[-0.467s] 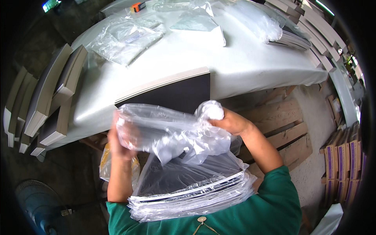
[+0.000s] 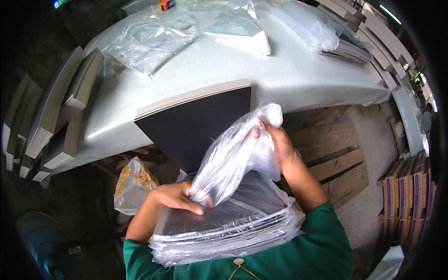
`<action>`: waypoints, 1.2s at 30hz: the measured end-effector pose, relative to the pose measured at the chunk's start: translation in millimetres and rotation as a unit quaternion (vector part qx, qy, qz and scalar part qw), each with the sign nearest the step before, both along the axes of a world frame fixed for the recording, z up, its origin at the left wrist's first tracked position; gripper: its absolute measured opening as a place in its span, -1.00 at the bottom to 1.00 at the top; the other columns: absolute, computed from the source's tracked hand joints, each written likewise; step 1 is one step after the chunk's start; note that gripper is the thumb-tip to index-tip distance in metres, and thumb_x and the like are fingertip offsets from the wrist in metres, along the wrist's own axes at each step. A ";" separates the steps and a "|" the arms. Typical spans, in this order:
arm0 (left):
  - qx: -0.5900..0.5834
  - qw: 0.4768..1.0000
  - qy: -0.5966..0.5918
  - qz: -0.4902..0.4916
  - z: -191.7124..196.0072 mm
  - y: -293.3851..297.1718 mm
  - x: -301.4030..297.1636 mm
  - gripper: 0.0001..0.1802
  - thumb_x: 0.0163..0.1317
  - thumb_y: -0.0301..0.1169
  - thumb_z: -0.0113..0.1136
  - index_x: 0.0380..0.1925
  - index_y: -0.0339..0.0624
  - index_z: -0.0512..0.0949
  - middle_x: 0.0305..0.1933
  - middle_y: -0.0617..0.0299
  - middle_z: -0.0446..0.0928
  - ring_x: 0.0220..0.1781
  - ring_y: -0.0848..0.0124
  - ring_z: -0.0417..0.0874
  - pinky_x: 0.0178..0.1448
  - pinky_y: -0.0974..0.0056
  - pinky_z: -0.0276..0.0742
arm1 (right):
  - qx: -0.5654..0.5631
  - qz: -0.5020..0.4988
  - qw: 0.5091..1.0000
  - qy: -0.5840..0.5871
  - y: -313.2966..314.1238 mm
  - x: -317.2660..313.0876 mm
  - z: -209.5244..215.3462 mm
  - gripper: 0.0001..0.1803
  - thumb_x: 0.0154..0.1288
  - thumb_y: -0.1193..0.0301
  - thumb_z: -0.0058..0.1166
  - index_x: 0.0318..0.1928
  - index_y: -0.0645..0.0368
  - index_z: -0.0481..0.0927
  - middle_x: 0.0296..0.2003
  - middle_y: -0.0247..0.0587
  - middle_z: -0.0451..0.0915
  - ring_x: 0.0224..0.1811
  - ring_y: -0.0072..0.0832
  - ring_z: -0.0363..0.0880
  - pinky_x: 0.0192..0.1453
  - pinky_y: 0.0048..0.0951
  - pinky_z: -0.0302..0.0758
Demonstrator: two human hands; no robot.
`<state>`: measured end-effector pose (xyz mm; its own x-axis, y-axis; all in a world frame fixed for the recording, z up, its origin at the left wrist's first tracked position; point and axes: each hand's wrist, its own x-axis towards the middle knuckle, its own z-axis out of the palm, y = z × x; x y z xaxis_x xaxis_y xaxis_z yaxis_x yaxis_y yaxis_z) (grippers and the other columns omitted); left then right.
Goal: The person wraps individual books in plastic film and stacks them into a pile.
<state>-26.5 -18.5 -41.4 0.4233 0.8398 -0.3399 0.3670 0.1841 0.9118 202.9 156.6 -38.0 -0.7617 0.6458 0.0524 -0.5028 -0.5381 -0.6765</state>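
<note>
A crumpled clear plastic bag (image 2: 228, 158) stretches slantwise between my two hands. My right hand (image 2: 280, 144) grips its bunched upper end. My left hand (image 2: 179, 197) is at the bag's lower end, with its thumb in front and its fingers partly behind the film, closed on it. Beneath the bag, close to my body, lies a stack of dark flat sheets or panels in clear plastic sleeves (image 2: 224, 235). Just beyond, a thick black slab with a pale layered edge (image 2: 186, 121) leans against the table edge.
A white-covered table (image 2: 317, 70) holds loose clear bags (image 2: 149, 44), a bagged stack (image 2: 347, 49) and an orange-black tool (image 2: 165, 5). Thick slabs (image 2: 56, 102) stand at left. A yellow-taped bag (image 2: 133, 186), a fan (image 2: 37, 247), a wooden pallet (image 2: 326, 140) and cartons (image 2: 406, 200) are around.
The bag has swung from level to slanting. My left hand has come down and inward to its lower end, while my right hand has shifted slightly right. More of the black slab shows.
</note>
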 end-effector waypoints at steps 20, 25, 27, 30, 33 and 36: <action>0.216 0.837 -0.218 0.454 40.4 -12.6 -31.9 -0.70 -0.05 -0.50 0.13 -0.23 -0.21 0.41 -0.57 0.40 0.32 -0.56 0.51 0.42 -0.40 0.40 0.39 | 0.526 -0.570 0.597 -0.205 20.9 -20.2 11.3 -0.75 -0.10 0.67 0.01 -0.30 0.25 0.47 -0.41 -0.30 0.43 -0.49 -0.52 0.40 -0.37 -0.48 0.41; 0.446 0.714 0.360 0.403 42.2 0.2 -50.0 -0.28 -0.31 -0.79 -0.05 0.01 -0.10 0.40 -0.29 0.12 0.29 -0.32 0.34 0.39 -0.27 0.44 0.32 | 0.643 -0.408 0.497 -0.415 4.7 -22.4 45.2 -0.61 -0.10 0.57 0.08 -0.18 -0.08 0.59 -0.05 -0.36 0.41 -0.50 -0.55 0.44 -0.45 -0.44 0.39; 0.546 0.685 0.287 0.387 27.8 -30.0 -27.9 -0.41 -0.29 -0.74 0.06 -0.13 -0.07 0.54 -0.32 0.13 0.28 -0.34 0.32 0.39 -0.32 0.40 0.33 | 0.675 -0.393 0.469 -0.412 -12.1 16.5 17.0 -0.66 -0.09 0.54 0.09 -0.20 -0.03 0.60 -0.05 -0.33 0.41 -0.52 -0.56 0.44 -0.47 -0.45 0.39; 0.532 0.768 0.124 0.335 44.1 -62.3 -8.9 -0.93 -0.18 -0.57 0.21 -0.58 -0.25 0.59 -0.57 0.21 0.36 -0.59 0.45 0.42 -0.54 0.42 0.30 | 0.724 -0.471 0.434 -0.258 -33.1 40.8 1.0 -0.72 -0.10 0.54 0.12 -0.26 0.11 0.60 -0.07 -0.24 0.44 -0.57 -0.54 0.44 -0.53 -0.49 0.37; 0.275 0.925 -0.123 0.232 46.8 -67.9 -25.4 -0.87 -0.13 -0.49 0.18 -0.71 -0.34 0.50 -0.58 0.13 0.46 -0.57 0.43 0.46 -0.46 0.41 0.34 | 0.731 -0.332 0.553 -0.223 -41.6 55.6 37.8 -0.76 -0.13 0.53 0.16 -0.32 0.17 0.61 -0.33 -0.19 0.54 -0.54 -0.42 0.50 -0.44 -0.49 0.42; 0.015 0.919 -0.173 0.354 26.8 -56.0 -25.4 -0.82 -0.06 -0.54 0.20 -0.39 -0.35 0.51 -0.42 0.24 0.53 -0.39 0.53 0.52 -0.27 0.46 0.43 | 0.618 -0.182 0.728 -0.234 -28.4 75.6 37.7 -0.81 -0.02 0.55 0.10 -0.30 0.26 0.59 -0.46 -0.17 0.56 -0.54 -0.45 0.51 -0.47 -0.52 0.41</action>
